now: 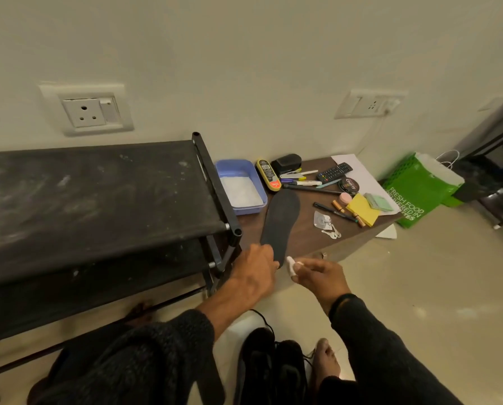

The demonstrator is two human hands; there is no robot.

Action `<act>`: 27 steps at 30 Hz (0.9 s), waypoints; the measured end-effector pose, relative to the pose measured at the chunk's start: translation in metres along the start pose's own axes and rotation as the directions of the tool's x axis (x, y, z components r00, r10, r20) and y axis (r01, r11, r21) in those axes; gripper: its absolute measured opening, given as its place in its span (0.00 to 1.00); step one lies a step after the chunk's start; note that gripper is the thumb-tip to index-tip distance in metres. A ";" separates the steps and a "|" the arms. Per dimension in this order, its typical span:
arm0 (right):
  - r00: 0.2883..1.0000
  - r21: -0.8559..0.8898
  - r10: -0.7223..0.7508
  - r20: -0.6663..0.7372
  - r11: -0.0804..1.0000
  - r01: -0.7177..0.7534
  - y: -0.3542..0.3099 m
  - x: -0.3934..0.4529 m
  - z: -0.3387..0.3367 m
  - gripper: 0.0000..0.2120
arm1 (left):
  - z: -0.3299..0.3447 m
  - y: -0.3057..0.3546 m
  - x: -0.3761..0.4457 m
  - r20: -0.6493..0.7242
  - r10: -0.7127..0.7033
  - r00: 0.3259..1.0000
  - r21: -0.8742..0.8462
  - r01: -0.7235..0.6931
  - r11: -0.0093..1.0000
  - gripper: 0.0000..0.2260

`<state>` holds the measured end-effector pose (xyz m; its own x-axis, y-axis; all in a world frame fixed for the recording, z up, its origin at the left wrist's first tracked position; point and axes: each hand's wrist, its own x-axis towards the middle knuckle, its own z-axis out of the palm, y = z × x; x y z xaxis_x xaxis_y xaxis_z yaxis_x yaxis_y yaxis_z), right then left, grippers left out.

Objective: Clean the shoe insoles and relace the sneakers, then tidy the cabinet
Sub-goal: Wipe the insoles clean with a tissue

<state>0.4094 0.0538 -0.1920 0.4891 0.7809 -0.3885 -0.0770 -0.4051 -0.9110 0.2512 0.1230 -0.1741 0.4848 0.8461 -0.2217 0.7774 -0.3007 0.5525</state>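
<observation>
my left hand (254,268) grips the heel end of a black insole (281,222), fingers curled over its near edge; that end is hidden under the hand. my right hand (322,274) pinches a small white wad (292,266), cloth or tissue i cannot tell, held just beside the insole's heel. the insole lies flat on a low brown table (308,229), toe pointing away toward the wall, its surface matt, dark and finely textured. a pair of black sneakers (273,366) stands on the floor between my legs, partly cut off by the lower edge; a loose lace trails from them. left of the insole sits a blue tray (240,185) holding white powder, against a dusty black shoe rack (98,194). beyond the toe: a yellow-and-black brush-shaped item (268,174) with unreadable label, pens (300,178), a remote control (334,172), a round tin (349,186), yellow sticky notes (362,209). a green paper bag (419,190) stands right of the table.
</observation>
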 end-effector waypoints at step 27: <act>0.943 0.358 0.216 -0.255 0.927 -0.116 0.005 0.062 0.009 0.04 | 0.028 0.019 0.040 0.204 -0.390 0.898 -0.683 0.416 0.601 0.13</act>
<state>0.4317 0.1046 -0.2217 0.6656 0.5275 -0.5279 -0.4387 -0.2956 -0.8486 0.2963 0.1384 -0.1952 0.2139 0.7873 -0.5782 0.3952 0.4716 0.7883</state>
